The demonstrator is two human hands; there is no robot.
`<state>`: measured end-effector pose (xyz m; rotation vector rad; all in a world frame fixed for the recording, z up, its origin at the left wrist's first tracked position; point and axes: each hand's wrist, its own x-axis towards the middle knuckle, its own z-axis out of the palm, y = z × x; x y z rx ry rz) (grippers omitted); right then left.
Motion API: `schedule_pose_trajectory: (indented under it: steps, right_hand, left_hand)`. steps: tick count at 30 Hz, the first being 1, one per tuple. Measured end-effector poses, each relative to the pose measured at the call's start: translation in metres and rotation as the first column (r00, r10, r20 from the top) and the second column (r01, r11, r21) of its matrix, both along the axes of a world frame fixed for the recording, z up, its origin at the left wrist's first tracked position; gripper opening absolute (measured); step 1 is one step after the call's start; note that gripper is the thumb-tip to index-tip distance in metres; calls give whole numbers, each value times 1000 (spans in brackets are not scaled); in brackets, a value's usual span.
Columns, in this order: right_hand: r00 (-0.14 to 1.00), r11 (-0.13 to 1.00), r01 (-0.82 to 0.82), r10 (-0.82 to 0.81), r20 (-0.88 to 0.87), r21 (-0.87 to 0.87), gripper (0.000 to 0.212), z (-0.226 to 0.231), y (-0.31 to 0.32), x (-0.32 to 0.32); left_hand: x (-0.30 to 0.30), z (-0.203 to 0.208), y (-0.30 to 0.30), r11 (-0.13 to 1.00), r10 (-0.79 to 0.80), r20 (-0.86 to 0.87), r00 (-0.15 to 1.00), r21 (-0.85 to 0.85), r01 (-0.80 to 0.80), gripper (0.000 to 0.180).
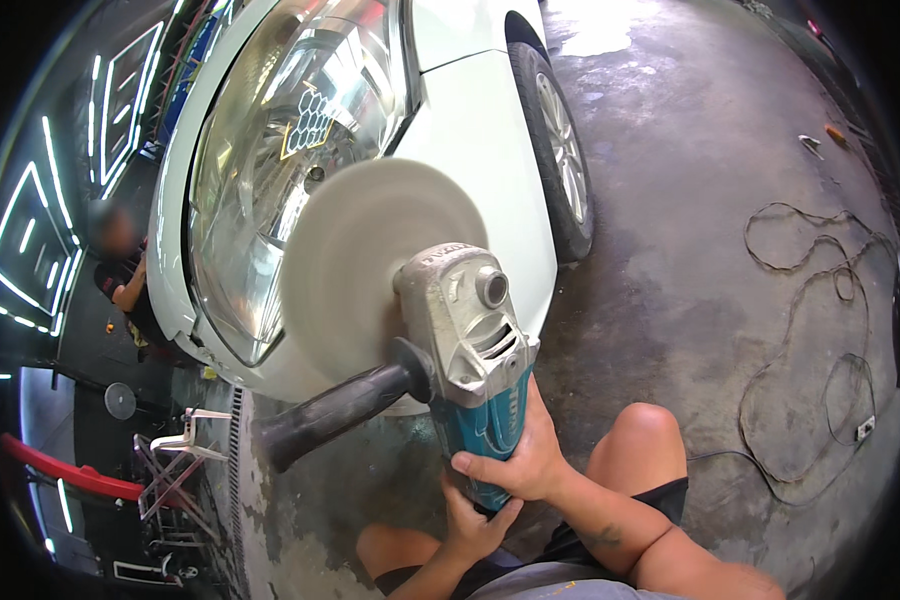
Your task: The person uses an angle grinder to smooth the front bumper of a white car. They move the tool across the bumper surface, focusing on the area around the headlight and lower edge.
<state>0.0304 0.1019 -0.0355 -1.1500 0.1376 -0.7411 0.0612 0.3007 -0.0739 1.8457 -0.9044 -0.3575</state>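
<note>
My two hands hold a teal and silver power polisher (487, 410) in front of a white car's headlight (270, 190). My right hand (520, 455) is wrapped round the teal body from the right, its thumb across the front. Lower down, my left hand (477, 522) is closed round the rear end of the same tool. The black side handle (345, 405) sticks out to the left with no hand on it. A large round pale pad (345, 260), its surface smeared as if spinning, covers the lower right of the headlight. Whether it touches the lens cannot be told.
The car's front wheel (560, 150) stands beyond the fender. A looped cable (790, 330) lies on the concrete floor at right. At left are a floor grate (237, 440), a folding stand (175, 460), a red bumper-like part (75, 470) and another person (130, 285) by the car.
</note>
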Motion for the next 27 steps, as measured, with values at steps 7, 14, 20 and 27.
schedule_pose_trajectory:
  steps: [7,14,20,27]
  right_hand:
    - [995,994,-11,0,100,106,103,65,-62,-6]
    - [994,998,-59,60,94,-9,111,71,-69,-8]
    - [984,982,-140,153,94,-129,124,46,-31,-19]
    - [973,984,-162,148,178,69,103,93,-98,1]
  left_hand:
    - [-23,70,-65,997,68,-247,967,-23,-76,107]
    - [-40,79,-58,993,106,-121,987,57,-99,105]
    - [-57,2,18,987,56,276,959,130,-95,117]
    - [-40,98,-89,996,92,-118,989,29,-89,103]
